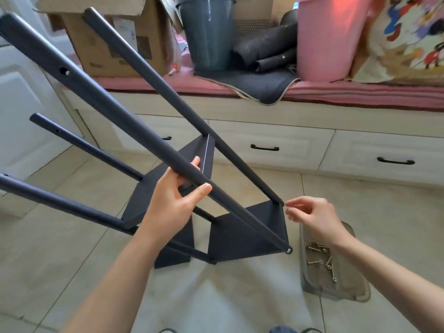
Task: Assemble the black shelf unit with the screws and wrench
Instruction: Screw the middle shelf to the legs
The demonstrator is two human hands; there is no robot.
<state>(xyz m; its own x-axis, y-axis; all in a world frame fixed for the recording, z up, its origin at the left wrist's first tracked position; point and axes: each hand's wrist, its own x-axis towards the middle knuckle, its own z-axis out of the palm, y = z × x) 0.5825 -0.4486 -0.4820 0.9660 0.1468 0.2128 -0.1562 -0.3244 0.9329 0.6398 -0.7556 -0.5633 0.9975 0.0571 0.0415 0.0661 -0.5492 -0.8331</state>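
On the far left, four long black poles (101,102) stick up and out toward the camera. They belong to the black shelf (168,207), which lies tipped over on the tiled floor (360,200). It lies on its side, so the ends of the poles and the corners are easy to reach.

The poles have small holes in them. One hole shows near the top left (63,71). More boards will likely be fixed there.

Next comes the left hand (173,200). Its fingers and thumb wrap around one pole. It holds the pole, I think, to keep the shelf from rolling or sliding while the other hand works.

Two flat black boards are already joined to the poles. One sits in the middle (197,152) and one lower down to the right (252,231). A screw head (289,250) shows at the near corner of the lower board, so that corner looks done.

Then comes the right hand (310,215). It is just beside the far corner of the lower board (281,203). The thumb and first finger are close together, as if they pinch something tiny. It may be a screw or a nut, but it is too small and blurry to be sure. The hand is there because that corner probably needs its screw next.

On the far right, a shallow gray tray (336,284) sits on the floor near the right arm. Loose screws (322,260) lie in it, kept close so they are easy to grab. I see no wrench anywhere.
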